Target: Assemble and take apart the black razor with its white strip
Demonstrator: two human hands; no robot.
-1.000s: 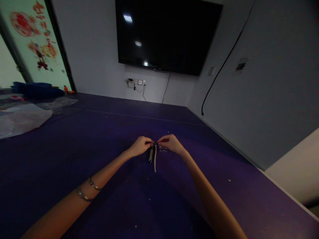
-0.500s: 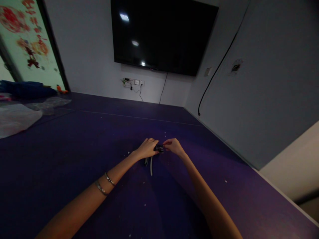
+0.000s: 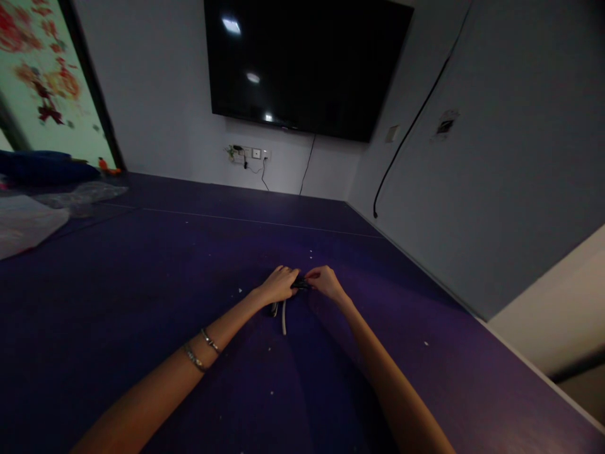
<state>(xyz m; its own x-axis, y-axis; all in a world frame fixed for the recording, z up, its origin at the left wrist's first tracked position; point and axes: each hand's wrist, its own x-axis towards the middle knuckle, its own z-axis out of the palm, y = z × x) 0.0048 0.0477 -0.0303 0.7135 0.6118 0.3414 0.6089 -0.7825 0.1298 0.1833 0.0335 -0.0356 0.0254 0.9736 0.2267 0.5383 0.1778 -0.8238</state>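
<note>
Low over the purple surface (image 3: 198, 252), both hands meet at a small dark, shiny object (image 3: 300, 284) whose kind I cannot make out. My left hand (image 3: 278, 285) is closed around its left part and hides much of it. A pale, cord-like strip (image 3: 284, 318) hangs below that hand, with a shorter dark and pale piece (image 3: 274, 309) beside it. At the object's right end my right hand (image 3: 326, 281) is closed in a pinch, its fingertips touching the object. Whatever lies between those fingertips is too small to tell.
Small white scraps (image 3: 426, 343) are scattered over the surface. Clear plastic (image 3: 87, 194) and a white bag (image 3: 28, 221) lie at the far left, near dark blue cloth (image 3: 47, 169). A television (image 3: 307, 69) hangs above wall sockets (image 3: 255, 153); a black cable (image 3: 409, 132) dangles on the right wall.
My right hand has moved slightly left, closer to my left hand, and now covers more of the dark object's right end. The whole view has shifted a little.
</note>
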